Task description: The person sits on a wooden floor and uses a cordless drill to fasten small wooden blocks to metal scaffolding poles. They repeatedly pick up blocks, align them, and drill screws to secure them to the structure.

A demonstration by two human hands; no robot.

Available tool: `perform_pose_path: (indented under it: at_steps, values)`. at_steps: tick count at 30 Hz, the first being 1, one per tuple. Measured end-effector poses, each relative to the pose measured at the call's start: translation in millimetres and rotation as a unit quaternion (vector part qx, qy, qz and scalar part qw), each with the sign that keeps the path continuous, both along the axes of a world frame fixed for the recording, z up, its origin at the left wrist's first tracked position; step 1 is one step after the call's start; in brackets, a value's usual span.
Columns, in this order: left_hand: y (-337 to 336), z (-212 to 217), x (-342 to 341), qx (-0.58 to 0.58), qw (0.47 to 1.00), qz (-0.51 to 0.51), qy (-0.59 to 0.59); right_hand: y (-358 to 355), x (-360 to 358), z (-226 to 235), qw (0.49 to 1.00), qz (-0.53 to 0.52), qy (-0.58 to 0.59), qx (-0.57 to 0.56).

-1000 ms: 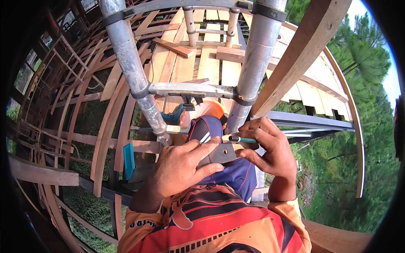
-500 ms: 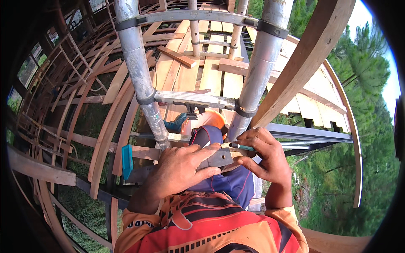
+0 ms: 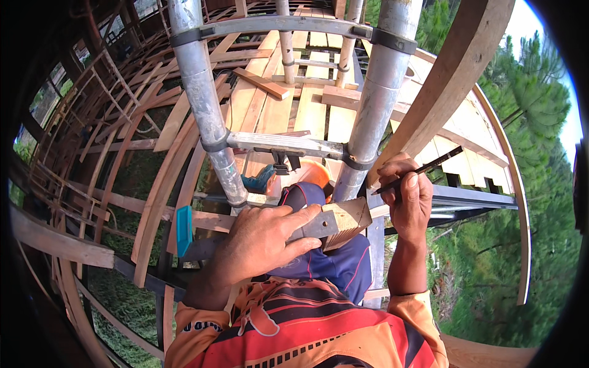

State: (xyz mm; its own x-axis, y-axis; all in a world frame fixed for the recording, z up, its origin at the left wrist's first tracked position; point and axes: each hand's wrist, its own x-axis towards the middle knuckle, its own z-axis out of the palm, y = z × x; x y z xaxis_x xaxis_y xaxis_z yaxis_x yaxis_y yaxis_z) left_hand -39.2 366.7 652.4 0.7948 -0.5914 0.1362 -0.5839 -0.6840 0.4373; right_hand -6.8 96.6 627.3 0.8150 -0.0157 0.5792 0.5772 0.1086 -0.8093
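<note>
My left hand (image 3: 261, 242) lies over the metal blade of a try square (image 3: 316, 226), with thumb and forefinger along its edges. The turquoise handle (image 3: 184, 232) shows left of that hand. Under the blade is a squared timber (image 3: 350, 224), its pale cut end facing right above my thighs. My right hand (image 3: 406, 193) is raised just right of the timber, closed around a dark pencil (image 3: 432, 164). The pencil's pointed end is toward the timber, apart from it. My left palm hides the middle of the square.
Ahead stands an aluminium ladder (image 3: 383, 92). A slanting wooden post (image 3: 448, 86) rises beside it. Loose planks (image 3: 264, 83) lie over open joists with gaps down to greenery. An orange bucket (image 3: 316, 173) sits beyond my knee. A steel beam (image 3: 460, 195) runs right.
My right hand has lifted away from the timber's end and the square, turning the pencil upward. The timber's end now shows. My left hand stays on the square.
</note>
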Motion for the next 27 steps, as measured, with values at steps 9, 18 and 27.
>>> perform_pose_path:
  at_steps: [9,18,27]
  values:
    - [1.8,-0.4,3.8,-0.016,0.999,-0.001,0.040,12.3,3.6,1.1,0.980,0.050,-0.058,-0.182]
    - [3.2,-0.3,9.1,-0.036,0.999,-0.025,0.020,11.3,-2.4,3.6,0.968,0.056,-0.079,-0.233]
    - [4.5,-4.3,10.1,-0.040,0.999,-0.031,0.013,16.3,-7.8,6.5,0.965,0.039,-0.068,-0.251]
